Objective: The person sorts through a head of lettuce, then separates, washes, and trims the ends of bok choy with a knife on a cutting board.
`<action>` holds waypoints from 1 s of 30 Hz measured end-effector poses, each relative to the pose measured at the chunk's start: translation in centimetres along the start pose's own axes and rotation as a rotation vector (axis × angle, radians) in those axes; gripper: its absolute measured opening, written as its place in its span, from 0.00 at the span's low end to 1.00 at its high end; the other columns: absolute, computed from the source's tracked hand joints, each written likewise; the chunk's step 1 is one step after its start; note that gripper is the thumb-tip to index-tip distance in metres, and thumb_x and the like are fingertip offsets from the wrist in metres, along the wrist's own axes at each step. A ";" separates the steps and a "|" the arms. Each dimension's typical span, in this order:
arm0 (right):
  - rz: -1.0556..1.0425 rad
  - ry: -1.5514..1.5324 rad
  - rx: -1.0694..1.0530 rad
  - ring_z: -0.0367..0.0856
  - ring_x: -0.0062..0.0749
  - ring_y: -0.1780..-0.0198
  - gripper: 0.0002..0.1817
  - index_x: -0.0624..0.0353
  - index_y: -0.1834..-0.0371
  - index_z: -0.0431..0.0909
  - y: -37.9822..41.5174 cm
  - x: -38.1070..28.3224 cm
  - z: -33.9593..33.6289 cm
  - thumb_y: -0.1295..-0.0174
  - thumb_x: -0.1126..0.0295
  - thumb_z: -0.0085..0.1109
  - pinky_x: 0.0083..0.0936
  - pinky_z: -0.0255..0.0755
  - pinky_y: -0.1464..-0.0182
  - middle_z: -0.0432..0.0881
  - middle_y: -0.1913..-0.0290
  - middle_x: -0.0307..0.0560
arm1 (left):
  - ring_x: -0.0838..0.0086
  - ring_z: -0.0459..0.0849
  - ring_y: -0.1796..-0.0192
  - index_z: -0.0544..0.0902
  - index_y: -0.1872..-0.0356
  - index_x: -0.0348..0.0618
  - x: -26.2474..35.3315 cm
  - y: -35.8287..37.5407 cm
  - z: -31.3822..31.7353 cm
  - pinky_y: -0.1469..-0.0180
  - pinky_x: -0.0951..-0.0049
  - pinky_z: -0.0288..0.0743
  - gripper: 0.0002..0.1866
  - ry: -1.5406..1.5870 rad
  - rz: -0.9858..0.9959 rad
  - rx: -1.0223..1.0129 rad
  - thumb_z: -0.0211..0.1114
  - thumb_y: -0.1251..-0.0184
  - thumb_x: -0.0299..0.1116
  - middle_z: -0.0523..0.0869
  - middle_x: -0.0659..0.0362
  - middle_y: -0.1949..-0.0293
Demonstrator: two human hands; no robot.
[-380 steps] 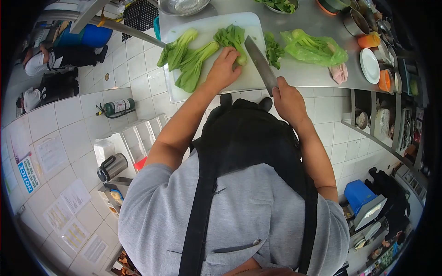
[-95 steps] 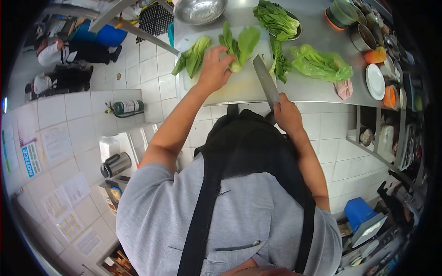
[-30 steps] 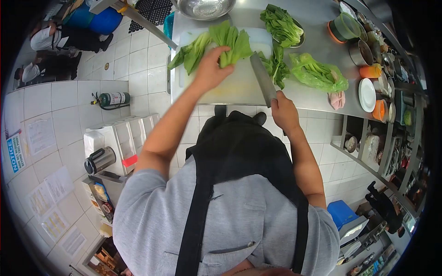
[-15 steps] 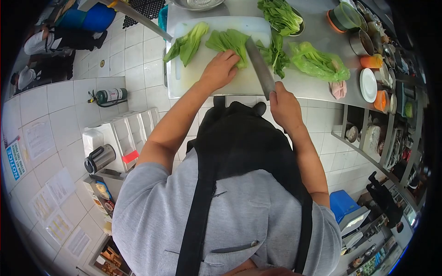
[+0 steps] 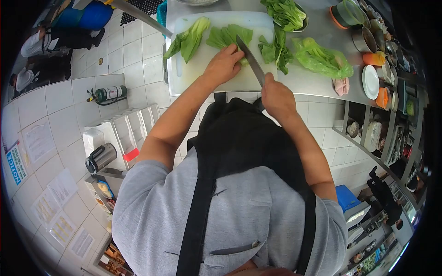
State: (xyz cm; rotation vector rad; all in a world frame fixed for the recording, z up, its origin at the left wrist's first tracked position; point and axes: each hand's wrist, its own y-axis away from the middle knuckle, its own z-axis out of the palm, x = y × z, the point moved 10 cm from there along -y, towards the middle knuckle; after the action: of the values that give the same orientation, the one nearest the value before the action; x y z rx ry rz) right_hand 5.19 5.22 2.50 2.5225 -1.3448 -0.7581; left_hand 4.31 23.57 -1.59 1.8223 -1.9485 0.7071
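My left hand (image 5: 224,65) presses bent fingers on a leafy green that looks like bok choy (image 5: 223,36), holding it on the white cutting board (image 5: 191,77). My right hand (image 5: 277,97) is closed round the handle of a kitchen knife (image 5: 251,61). Its blade slants across the greens, close beside my left fingertips. One whole bok choy (image 5: 192,40) lies to the left on the board. Cut leaves (image 5: 278,49) lie to the right, reaching over the board's edge. The stalk under my left hand is mostly hidden.
More bok choy (image 5: 286,16) fills a metal bowl behind the board. A green plastic bag (image 5: 322,60) of greens and a pink cloth (image 5: 340,86) lie to the right. Beyond them stand a white plate (image 5: 370,82) and several containers. A metal post (image 5: 140,18) rises at the left.
The knife and my right hand have moved left, away from the cut leaves and onto the held greens. A gap now shows between the held greens and the cut leaves.
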 end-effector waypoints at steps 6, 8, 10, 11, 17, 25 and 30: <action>-0.036 -0.037 -0.013 0.93 0.72 0.52 0.13 0.65 0.43 0.74 -1.9 1.7 2.2 0.21 0.68 0.56 0.65 0.84 0.45 0.92 0.56 0.71 | 0.47 0.87 0.38 0.86 0.41 0.44 0.3 1.6 -0.7 0.36 0.49 0.85 0.18 -0.047 0.140 0.077 0.72 0.32 0.26 0.85 0.50 0.40; -0.039 -0.051 -0.020 0.92 0.72 0.51 0.13 0.65 0.42 0.74 -0.7 3.0 2.0 0.20 0.67 0.56 0.66 0.84 0.45 0.92 0.55 0.71 | 0.49 0.87 0.38 0.86 0.42 0.44 0.6 1.5 -1.0 0.36 0.50 0.85 0.17 -0.127 0.217 0.105 0.73 0.32 0.26 0.86 0.51 0.39; -0.078 -0.122 -0.005 0.92 0.74 0.51 0.13 0.64 0.42 0.75 1.4 4.4 2.3 0.19 0.66 0.55 0.67 0.83 0.46 0.91 0.56 0.73 | 0.51 0.88 0.39 0.86 0.42 0.45 0.0 1.6 -0.3 0.36 0.52 0.86 0.18 -0.137 0.186 0.012 0.73 0.32 0.25 0.87 0.53 0.40; -0.080 -0.128 0.001 0.92 0.74 0.51 0.13 0.64 0.42 0.75 2.3 5.2 2.2 0.19 0.66 0.55 0.67 0.83 0.46 0.91 0.56 0.73 | 0.51 0.88 0.39 0.86 0.42 0.45 0.0 1.7 -0.5 0.36 0.52 0.86 0.18 -0.145 0.190 0.011 0.73 0.32 0.25 0.87 0.53 0.40; 0.037 -0.172 0.017 0.89 0.76 0.52 0.13 0.62 0.43 0.74 4.3 6.5 0.9 0.16 0.63 0.56 0.69 0.80 0.46 0.90 0.57 0.73 | 0.53 0.89 0.45 0.87 0.47 0.43 1.1 3.1 -1.0 0.43 0.53 0.87 0.15 -0.083 0.248 0.014 0.73 0.34 0.23 0.84 0.55 0.49; -0.090 -0.151 -0.014 0.92 0.71 0.54 0.11 0.64 0.45 0.76 3.7 2.3 -0.5 0.19 0.68 0.56 0.66 0.82 0.46 0.92 0.60 0.68 | 0.51 0.89 0.43 0.90 0.48 0.41 1.9 3.0 0.1 0.41 0.53 0.88 0.15 -0.091 0.161 0.075 0.75 0.35 0.24 0.86 0.52 0.47; -0.104 -0.081 -0.034 0.93 0.69 0.54 0.10 0.64 0.46 0.77 3.2 1.3 -0.4 0.21 0.69 0.56 0.64 0.83 0.47 0.93 0.61 0.65 | 0.51 0.88 0.42 0.90 0.47 0.41 1.8 2.8 0.3 0.40 0.53 0.87 0.17 -0.102 0.122 0.074 0.76 0.38 0.24 0.86 0.52 0.47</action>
State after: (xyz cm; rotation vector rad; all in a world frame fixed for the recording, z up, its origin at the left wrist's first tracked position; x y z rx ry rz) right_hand 3.68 2.29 3.60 2.5775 -1.2213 -0.9044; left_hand 1.42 22.09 -1.05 1.8277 -2.1416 0.7467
